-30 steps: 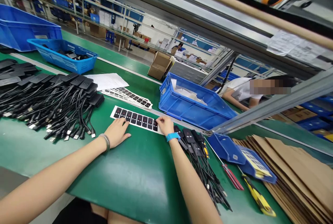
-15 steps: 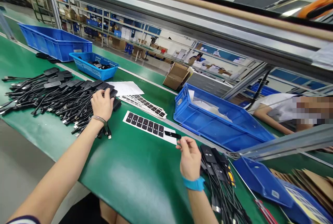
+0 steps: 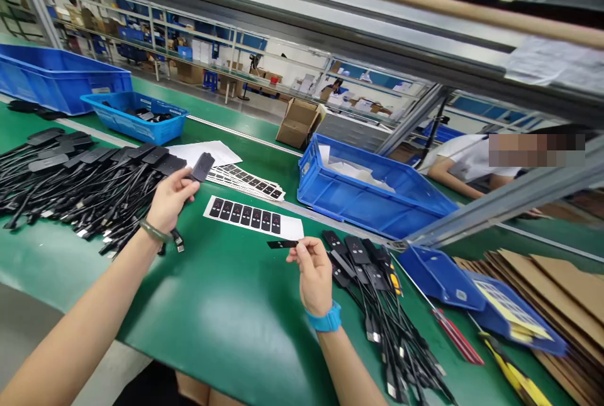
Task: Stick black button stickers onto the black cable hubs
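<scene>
My left hand point(image 3: 170, 199) is closed on a flat black cabled device point(image 3: 202, 167), lifted off the big pile of the same black devices point(image 3: 80, 182) at the left. My right hand point(image 3: 311, 270) pinches a small black sticker point(image 3: 282, 244) by its end, just above the green table. Between the hands lies a white sticker sheet point(image 3: 252, 218) with a row of black stickers, its right end bare. A stack of more sticker sheets point(image 3: 248, 180) lies behind it. A smaller heap of black cabled devices point(image 3: 372, 280) sits right of my right hand.
A blue bin point(image 3: 368, 195) stands behind the sheet, a blue basket point(image 3: 134, 118) and a large blue crate point(image 3: 56, 82) at far left. At the right lie small blue trays point(image 3: 438, 274), a red screwdriver point(image 3: 455, 337), a yellow cutter point(image 3: 523, 371) and cardboard sheets point(image 3: 561, 296). Another person leans beyond the rail.
My left hand went from the sheet to the pile and has lifted one device. My right hand peeled a sticker off the sheet's right end and holds it clear.
</scene>
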Available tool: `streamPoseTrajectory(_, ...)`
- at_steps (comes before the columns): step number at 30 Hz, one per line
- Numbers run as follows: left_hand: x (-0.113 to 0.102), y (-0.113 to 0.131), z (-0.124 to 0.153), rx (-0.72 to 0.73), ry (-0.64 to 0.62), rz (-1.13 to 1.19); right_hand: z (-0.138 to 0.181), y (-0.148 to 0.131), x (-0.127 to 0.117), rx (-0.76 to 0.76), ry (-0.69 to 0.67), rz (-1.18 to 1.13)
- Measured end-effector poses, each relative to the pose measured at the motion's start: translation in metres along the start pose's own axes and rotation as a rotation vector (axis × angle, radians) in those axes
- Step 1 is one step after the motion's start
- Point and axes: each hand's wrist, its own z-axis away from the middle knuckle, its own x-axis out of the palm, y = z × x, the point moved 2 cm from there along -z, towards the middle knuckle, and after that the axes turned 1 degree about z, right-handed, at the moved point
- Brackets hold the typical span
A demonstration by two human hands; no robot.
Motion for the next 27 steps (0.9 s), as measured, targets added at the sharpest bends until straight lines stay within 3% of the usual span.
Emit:
streamPoseTrajectory(3, 0.038, -0.018, 0.028, -0.332, -0.242, 0.286, 0.0, -0.003, 0.0, 0.032, 0.012, -0.087)
streamPoseTrajectory(5, 0.059, -0.027, 0.049, -0.474, -0.352, 0.368, 0.0, -0.003, -0.001, 0.068, 0.016, -0.131)
streamPoseTrajectory(8, 0.083, -0.036, 0.077, -0.675, -0.483, 0.495, 0.003, -0.002, -0.003, 0.127, 0.007, -0.195)
streamPoseTrajectory(11, 0.098, -0.041, 0.095, -0.837, -0.521, 0.598, 0.006, -0.002, -0.005, 0.148, -0.016, -0.201)
streamPoseTrajectory(20, 0.107, -0.032, 0.106, -0.628, -0.603, 0.292, 0.011, -0.016, -0.005, 0.181, -0.094, -0.092)
streamPoseTrajectory(27, 0.108, -0.028, 0.115, -0.665, -0.691, 0.264, 0.015, -0.021, 0.004, 0.227, -0.16, 0.049)
